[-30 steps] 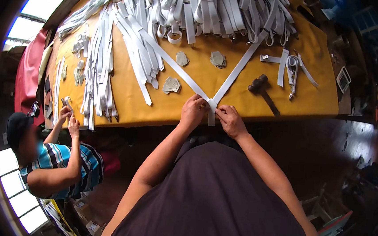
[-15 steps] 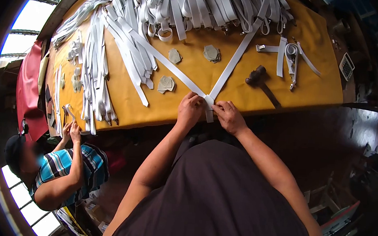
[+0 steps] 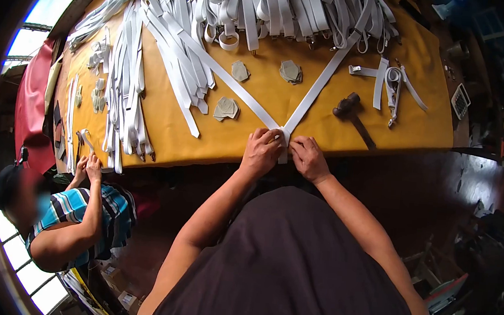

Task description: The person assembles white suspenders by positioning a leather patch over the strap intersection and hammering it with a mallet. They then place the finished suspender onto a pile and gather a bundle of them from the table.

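Two white straps [image 3: 323, 77] run down the yellow tabletop and meet in a V at the near edge, where a short white end hangs over. My left hand [image 3: 262, 151] is closed on the joint from the left, its fingertips covering part of it. From the right, my right hand [image 3: 309, 158] pinches the edge of the same joint. What lies between my fingertips is partly hidden. Small beige patches [image 3: 226, 108] lie in piles left of and above the joint. A hammer [image 3: 354, 119] rests to the right.
Heaps of white straps [image 3: 263, 10] cover the far side and left of the yellow table [image 3: 229, 150]. Rolled straps with clips [image 3: 392, 88] lie at right, near a calculator [image 3: 460, 101]. A person in a striped shirt [image 3: 84, 215] works at the left edge.
The view has shifted slightly. My left hand has closed further over the strap joint, and my right hand's fingers have drawn together at its right edge. The co-worker's hands remain near the left edge.
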Tool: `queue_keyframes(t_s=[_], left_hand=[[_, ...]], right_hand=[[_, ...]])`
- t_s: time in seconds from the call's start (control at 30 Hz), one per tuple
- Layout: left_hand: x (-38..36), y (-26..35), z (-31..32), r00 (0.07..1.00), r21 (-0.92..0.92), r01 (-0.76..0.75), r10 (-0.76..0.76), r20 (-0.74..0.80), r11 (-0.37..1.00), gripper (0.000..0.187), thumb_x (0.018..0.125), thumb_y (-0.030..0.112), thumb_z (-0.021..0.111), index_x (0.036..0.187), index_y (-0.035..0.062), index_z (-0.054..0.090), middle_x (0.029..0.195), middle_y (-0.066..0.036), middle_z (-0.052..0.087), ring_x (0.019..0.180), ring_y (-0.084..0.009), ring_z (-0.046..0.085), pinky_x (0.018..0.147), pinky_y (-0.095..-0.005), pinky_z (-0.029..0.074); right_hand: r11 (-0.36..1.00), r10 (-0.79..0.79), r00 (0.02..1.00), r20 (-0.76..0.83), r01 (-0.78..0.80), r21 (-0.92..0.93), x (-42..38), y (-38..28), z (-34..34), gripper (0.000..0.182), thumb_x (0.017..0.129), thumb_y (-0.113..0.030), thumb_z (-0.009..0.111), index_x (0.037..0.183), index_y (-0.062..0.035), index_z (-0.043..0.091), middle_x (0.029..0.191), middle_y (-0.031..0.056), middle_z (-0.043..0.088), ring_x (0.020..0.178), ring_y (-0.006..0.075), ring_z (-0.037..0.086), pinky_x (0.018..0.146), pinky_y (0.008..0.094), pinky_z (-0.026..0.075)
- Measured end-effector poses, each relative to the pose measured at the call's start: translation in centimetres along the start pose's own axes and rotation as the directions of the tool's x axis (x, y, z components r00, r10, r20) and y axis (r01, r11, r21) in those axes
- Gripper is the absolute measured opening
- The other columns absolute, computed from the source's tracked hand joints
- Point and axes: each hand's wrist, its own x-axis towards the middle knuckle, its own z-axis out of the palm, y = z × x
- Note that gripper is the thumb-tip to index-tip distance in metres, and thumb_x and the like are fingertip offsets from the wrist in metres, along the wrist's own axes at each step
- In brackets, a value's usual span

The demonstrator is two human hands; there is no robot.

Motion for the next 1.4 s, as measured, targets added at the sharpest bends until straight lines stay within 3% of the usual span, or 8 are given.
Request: queue_keyframes(t_s=[0.13,0.27,0.63,0.97,1.03,1.1,1.2,1.4], left_hand=[[-0.1,-0.1,-0.3,1.0,0.003,0.012,-0.012,0.02,1.0,0.024,0.072,0.01,0.074,0.095,0.0085,0.07,0.11,-0.003,0.065,0.098,-0.0274,0.057,0.082,-0.0403,0.044],[0.0,0.0,-0.2,1.0,-0.005,0.005,-0.005,0.029,1.0,0.025,0.072,0.011,0.074,0.096,0.0086,0.07,0.111,-0.003,0.065,0.099,-0.0276,0.056,0.083,-0.0403,0.044],[-0.8,-0.7,0.7,0.998,0.042,-0.041,0.039,0.051,0.998,0.029,0.067,0.008,0.072,0.096,0.0057,0.071,0.115,-0.008,0.066,0.102,-0.03,0.058,0.088,-0.0415,0.046],[-0.5,-0.3,0.2,0.997,0.033,-0.017,0.014,0.073,0.999,0.035,0.066,0.005,0.072,0.101,0.0055,0.071,0.119,-0.007,0.065,0.104,-0.0296,0.058,0.088,-0.0406,0.046],[-0.4,-0.7,-0.3,0.999,0.016,-0.012,0.012,0.041,1.0,0.035,0.065,0.003,0.071,0.101,0.0061,0.071,0.12,-0.006,0.065,0.104,-0.0283,0.057,0.087,-0.0401,0.046],[-0.2,-1.3,-1.1,0.987,-0.082,-0.009,0.022,0.157,0.997,0.037,0.064,-0.001,0.068,0.1,0.0046,0.071,0.122,-0.008,0.065,0.105,-0.0299,0.057,0.091,-0.0397,0.048],[0.1,-1.8,-1.7,0.98,-0.116,-0.005,0.028,0.195,0.993,0.037,0.065,-0.004,0.065,0.1,0.0032,0.071,0.122,-0.009,0.065,0.106,-0.0312,0.057,0.094,-0.0389,0.049],[-0.1,-2.6,-1.5,0.991,-0.228,0.021,0.01,0.136,0.973,0.033,0.068,-0.001,0.066,0.1,0.0032,0.071,0.119,-0.009,0.067,0.105,-0.0315,0.058,0.092,-0.0382,0.05]], right_hand=[[0.991,0.076,0.989,-0.127,-0.061,0.116,0.1,-0.2,0.1,0.022,0.081,0.0,0.063,0.102,0.0,0.061,0.102,0.0139,0.058,0.093,0.0321,0.057,0.084,0.0394,0.049],[0.99,0.085,0.988,-0.13,-0.068,0.127,0.4,-0.5,-0.4,0.025,0.08,0.002,0.063,0.105,0.0,0.061,0.104,0.0138,0.058,0.096,0.0327,0.058,0.085,0.0399,0.049],[0.988,0.034,0.999,0.009,-0.035,0.15,0.1,0.0,-1.1,0.028,0.074,0.003,0.066,0.101,-0.0006,0.067,0.104,0.0124,0.057,0.091,0.0289,0.057,0.083,0.0376,0.049],[0.994,-0.006,1.0,-0.006,0.006,0.108,-0.1,0.3,-0.7,0.032,0.074,-0.002,0.068,0.105,-0.0059,0.066,0.108,0.0106,0.055,0.095,0.0289,0.054,0.086,0.0375,0.049],[0.999,-0.032,0.999,0.018,0.032,0.033,0.1,0.0,-0.7,0.036,0.075,-0.005,0.069,0.111,-0.0068,0.066,0.109,0.0102,0.055,0.095,0.0285,0.054,0.087,0.0373,0.049],[1.0,-0.029,0.999,0.044,0.029,0.006,0.1,-0.1,-0.7,0.038,0.075,-0.007,0.07,0.113,-0.0075,0.066,0.111,0.0095,0.055,0.096,0.0278,0.054,0.088,0.0371,0.048],[0.996,-0.033,0.994,0.107,0.042,-0.078,0.6,-0.8,-0.8,0.038,0.077,-0.01,0.069,0.115,-0.0087,0.066,0.116,0.0078,0.053,0.099,0.0265,0.052,0.089,0.0371,0.048],[0.956,-0.019,0.976,0.217,0.082,-0.282,0.8,-2.1,-0.9,0.039,0.079,-0.013,0.067,0.118,-0.0126,0.066,0.125,0.0042,0.05,0.104,0.0237,0.05,0.087,0.0375,0.045]])
